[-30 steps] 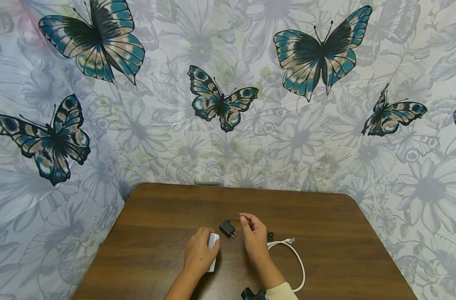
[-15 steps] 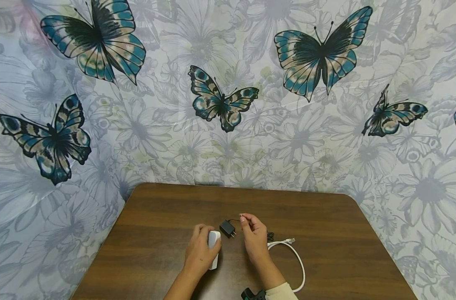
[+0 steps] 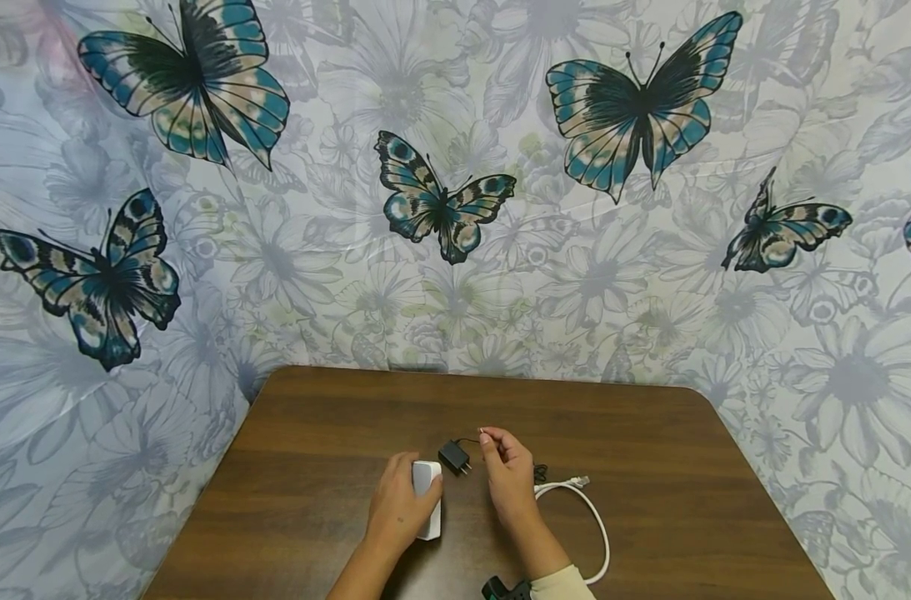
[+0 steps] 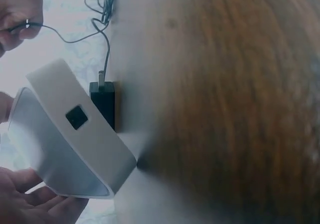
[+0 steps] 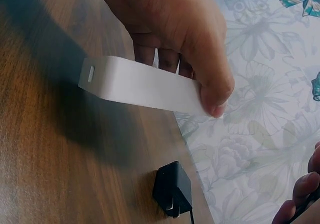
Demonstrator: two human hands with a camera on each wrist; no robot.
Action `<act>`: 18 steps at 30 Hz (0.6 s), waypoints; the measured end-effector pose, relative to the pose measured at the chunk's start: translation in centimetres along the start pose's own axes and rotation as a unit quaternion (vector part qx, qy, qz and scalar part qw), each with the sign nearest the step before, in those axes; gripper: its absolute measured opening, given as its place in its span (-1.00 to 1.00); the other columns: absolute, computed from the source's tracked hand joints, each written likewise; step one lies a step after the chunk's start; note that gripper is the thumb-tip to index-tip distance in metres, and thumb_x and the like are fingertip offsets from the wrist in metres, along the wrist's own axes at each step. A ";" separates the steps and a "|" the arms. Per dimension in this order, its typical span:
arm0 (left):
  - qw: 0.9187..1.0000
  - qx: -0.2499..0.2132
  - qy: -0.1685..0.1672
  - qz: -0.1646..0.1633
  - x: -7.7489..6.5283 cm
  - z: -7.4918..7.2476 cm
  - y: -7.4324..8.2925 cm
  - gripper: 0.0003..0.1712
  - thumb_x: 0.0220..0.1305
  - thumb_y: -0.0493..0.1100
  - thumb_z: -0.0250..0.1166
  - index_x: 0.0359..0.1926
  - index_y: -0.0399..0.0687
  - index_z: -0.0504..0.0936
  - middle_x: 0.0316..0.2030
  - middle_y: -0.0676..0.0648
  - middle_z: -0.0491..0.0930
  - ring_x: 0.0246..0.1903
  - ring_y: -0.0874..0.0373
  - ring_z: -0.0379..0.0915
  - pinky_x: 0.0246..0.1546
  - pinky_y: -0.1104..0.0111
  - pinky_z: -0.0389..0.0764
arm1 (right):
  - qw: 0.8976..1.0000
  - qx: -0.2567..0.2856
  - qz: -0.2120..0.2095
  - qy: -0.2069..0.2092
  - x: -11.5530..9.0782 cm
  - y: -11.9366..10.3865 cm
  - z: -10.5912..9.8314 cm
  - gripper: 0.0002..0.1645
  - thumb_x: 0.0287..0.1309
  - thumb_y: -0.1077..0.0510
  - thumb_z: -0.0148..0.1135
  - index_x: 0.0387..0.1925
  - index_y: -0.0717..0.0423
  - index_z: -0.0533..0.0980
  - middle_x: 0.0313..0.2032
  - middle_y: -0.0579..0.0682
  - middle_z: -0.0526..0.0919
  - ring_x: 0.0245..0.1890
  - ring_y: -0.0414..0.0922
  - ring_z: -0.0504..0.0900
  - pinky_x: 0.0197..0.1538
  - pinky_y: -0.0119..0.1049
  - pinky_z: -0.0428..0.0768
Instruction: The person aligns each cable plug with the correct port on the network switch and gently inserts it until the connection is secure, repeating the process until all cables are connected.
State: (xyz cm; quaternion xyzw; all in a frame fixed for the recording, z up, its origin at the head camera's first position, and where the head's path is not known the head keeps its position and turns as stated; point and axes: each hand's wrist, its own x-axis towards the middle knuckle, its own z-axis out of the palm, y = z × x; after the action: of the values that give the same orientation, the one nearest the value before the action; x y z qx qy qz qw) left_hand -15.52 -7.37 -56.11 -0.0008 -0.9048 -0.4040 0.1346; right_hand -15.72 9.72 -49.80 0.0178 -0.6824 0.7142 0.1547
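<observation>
My left hand (image 3: 398,504) grips a small white box-shaped device (image 3: 435,518) with a grey face, fingers on one side and thumb on the other. A square dark port (image 4: 77,117) shows on its white side in the left wrist view, and a narrow slot (image 5: 91,74) on its end in the right wrist view. The device is tilted close over the table. To its right, my right hand (image 3: 509,479) pinches the end of a thin black cord (image 4: 70,39). That cord belongs to a black power adapter (image 3: 452,456), which lies between the hands with metal prongs showing.
A white network cable (image 3: 600,533) curves over the brown wooden table (image 3: 335,417) beside my right forearm, its clear plug (image 3: 578,482) pointing right. Bunched black cord (image 3: 540,473) lies behind the right hand. A butterfly-patterned cloth (image 3: 440,317) hangs behind the table.
My left hand has turned the white device slightly, so more of its grey face shows in the head view, and shifted it a little right. My right hand has stayed in place.
</observation>
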 end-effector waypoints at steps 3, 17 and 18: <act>1.000 0.003 -0.002 0.012 -0.1 0.0 -0.2 -0.52 0.22 0.05 0.39 0.07 -0.10 0.62 0.09 -0.07 0.57 -0.05 0.00 0.54 -0.16 0.13 0.56 | 1.000 0.001 0.004 -0.001 0.0 0.0 0.0 -0.81 0.35 0.34 0.16 -0.12 0.42 0.60 -0.31 -0.08 0.68 -0.39 -0.31 0.49 -0.31 -0.50 0.47; 0.999 -0.006 -0.003 0.041 -0.1 -0.1 -0.1 -0.68 0.35 -0.01 0.30 0.11 0.21 0.67 0.07 0.01 0.59 -0.03 0.00 0.54 -0.17 0.12 0.55 | 0.999 -0.034 0.010 -0.013 0.5 3.5 -0.2 -0.83 0.34 0.23 0.22 -0.13 0.22 0.65 -0.38 -0.12 0.66 -0.41 -0.25 0.48 -0.35 -0.48 0.44; 0.999 -0.010 -0.004 0.041 -0.1 -0.1 -0.1 -0.68 0.36 -0.01 0.29 0.12 0.22 0.67 0.07 0.00 0.59 -0.04 -0.01 0.54 -0.17 0.13 0.55 | 0.999 -0.040 0.008 -0.019 0.5 3.6 -0.2 -0.83 0.34 0.21 0.23 -0.13 0.20 0.65 -0.39 -0.11 0.65 -0.42 -0.25 0.48 -0.36 -0.48 0.43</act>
State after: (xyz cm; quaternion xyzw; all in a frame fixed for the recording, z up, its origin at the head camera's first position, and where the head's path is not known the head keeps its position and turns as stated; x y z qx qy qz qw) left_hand -15.37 -7.52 -56.13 -0.0407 -0.9003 -0.4076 0.1469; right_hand -17.00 9.98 -53.23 0.0194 -0.7135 0.6869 0.1369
